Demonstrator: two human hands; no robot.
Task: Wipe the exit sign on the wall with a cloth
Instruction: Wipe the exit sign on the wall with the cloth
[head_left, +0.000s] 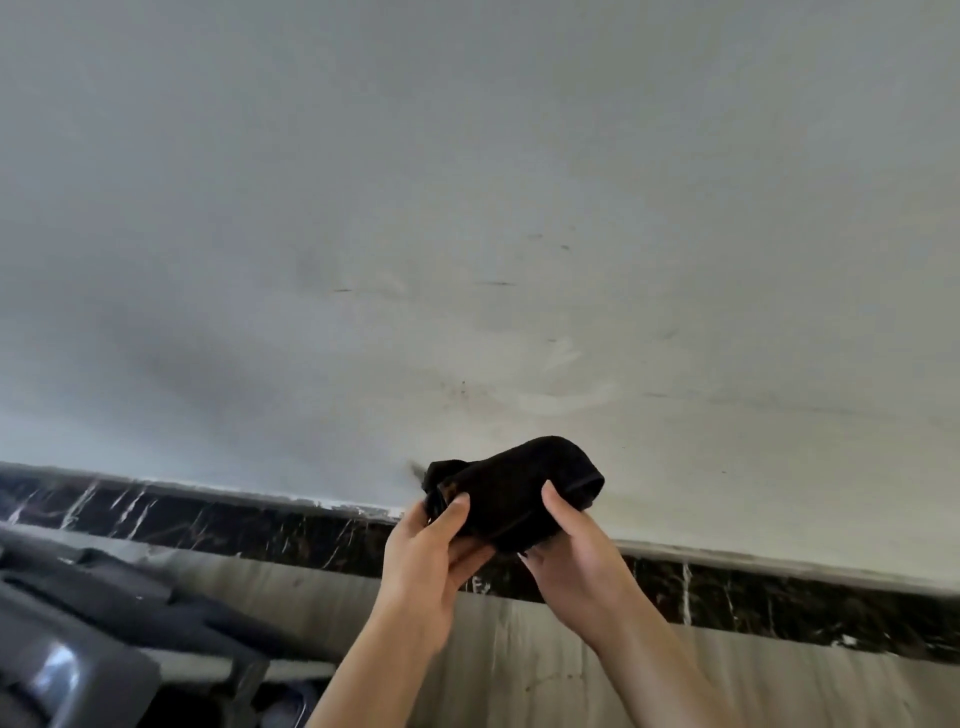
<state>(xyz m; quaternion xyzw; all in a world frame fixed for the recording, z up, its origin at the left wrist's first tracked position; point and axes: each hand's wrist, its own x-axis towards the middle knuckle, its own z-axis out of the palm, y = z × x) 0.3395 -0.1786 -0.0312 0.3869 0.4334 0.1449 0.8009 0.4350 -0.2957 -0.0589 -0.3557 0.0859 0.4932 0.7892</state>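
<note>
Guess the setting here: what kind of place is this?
Probably an indoor corridor or lobby of a building, though that is uncertain. A scuffed white painted wall meets a dark veined marble baseboard above a pale floor. Both hands hold a black cloth. No exit sign is in view.

We see the cloth (519, 493), a black piece of fabric folded into a thick soft bundle (one rounded end points up and to the right), held in the air in front of the pale wall, just above the dark marble strip at its base.
</note>
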